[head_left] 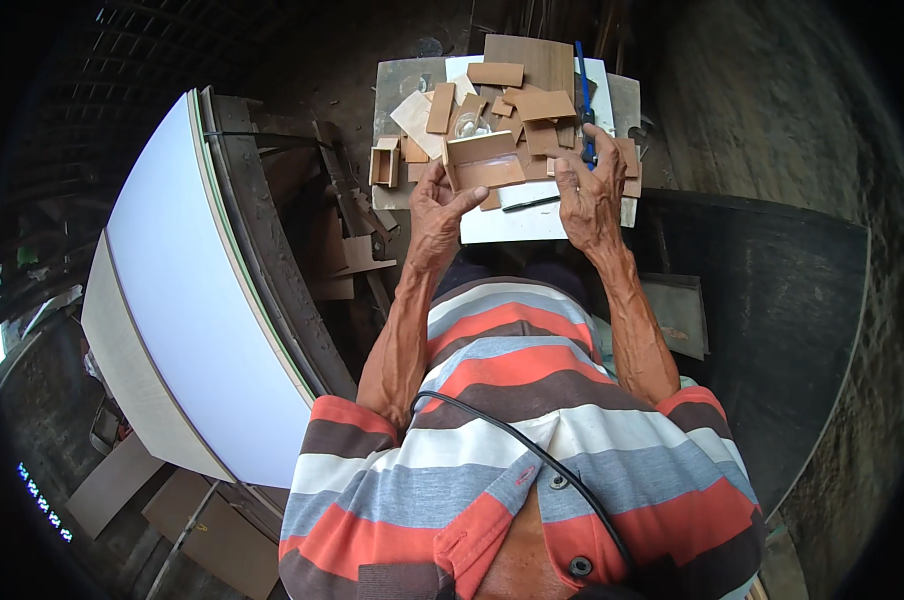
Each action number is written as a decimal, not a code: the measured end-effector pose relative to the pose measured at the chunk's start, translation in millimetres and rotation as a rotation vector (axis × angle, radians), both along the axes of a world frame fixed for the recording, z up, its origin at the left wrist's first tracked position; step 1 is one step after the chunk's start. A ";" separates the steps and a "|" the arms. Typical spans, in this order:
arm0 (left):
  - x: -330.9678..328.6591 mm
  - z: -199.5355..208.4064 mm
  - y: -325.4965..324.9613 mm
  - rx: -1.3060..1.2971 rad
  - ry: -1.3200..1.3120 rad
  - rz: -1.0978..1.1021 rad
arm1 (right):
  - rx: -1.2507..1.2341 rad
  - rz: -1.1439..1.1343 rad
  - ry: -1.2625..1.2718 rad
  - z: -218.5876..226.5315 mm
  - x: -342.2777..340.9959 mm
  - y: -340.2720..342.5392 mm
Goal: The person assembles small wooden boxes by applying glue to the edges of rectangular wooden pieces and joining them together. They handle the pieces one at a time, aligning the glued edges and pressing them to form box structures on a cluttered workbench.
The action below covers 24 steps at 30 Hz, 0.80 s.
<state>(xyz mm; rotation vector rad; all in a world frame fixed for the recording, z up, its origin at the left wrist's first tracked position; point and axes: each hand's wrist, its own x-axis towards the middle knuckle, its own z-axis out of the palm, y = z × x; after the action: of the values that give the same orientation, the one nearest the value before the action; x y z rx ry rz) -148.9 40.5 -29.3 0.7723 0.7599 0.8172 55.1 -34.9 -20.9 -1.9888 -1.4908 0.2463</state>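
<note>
My left hand [438, 212] is closed on a small, partly built wooden box [484, 160], its fingers and thumb at the box's left end. Slightly right of the box is my right hand [590, 200], thumb and index finger apart, with nothing visible between them. Beside its fingertips lies a long, thin blue and black tool [581, 85], whose kind I cannot make out. A black pen-like stick [531, 204] rests on the white board [502, 229] between my hands. Past the box, cut brown wood pieces [544, 106] lie in a loose pile around a small clear container [469, 124].
A small open-fronted wooden box [384, 163] stands at the worktable's left edge. Large white sheets [197, 290] lean on the left, by scrap wood [352, 255]. A dark panel [762, 300] lies to the right. A black cable [532, 445] crosses my striped shirt.
</note>
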 end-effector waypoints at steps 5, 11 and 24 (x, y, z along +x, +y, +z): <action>-5.9 0.6 1.8 -0.109 -0.218 -0.020 | 0.064 0.133 0.548 21.2 -6.7 -2.2; 0.0 5.3 1.5 -0.209 -0.374 0.017 | 0.144 0.214 0.565 30.0 -28.0 3.3; 6.2 3.7 3.4 -0.118 -0.244 -0.008 | 0.169 0.218 0.076 36.3 -9.4 5.3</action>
<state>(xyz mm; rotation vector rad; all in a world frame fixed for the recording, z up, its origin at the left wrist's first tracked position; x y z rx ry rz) -142.8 43.9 -25.6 0.5580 0.5808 0.8338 45.7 -29.6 15.4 -1.6682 -1.6239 0.2742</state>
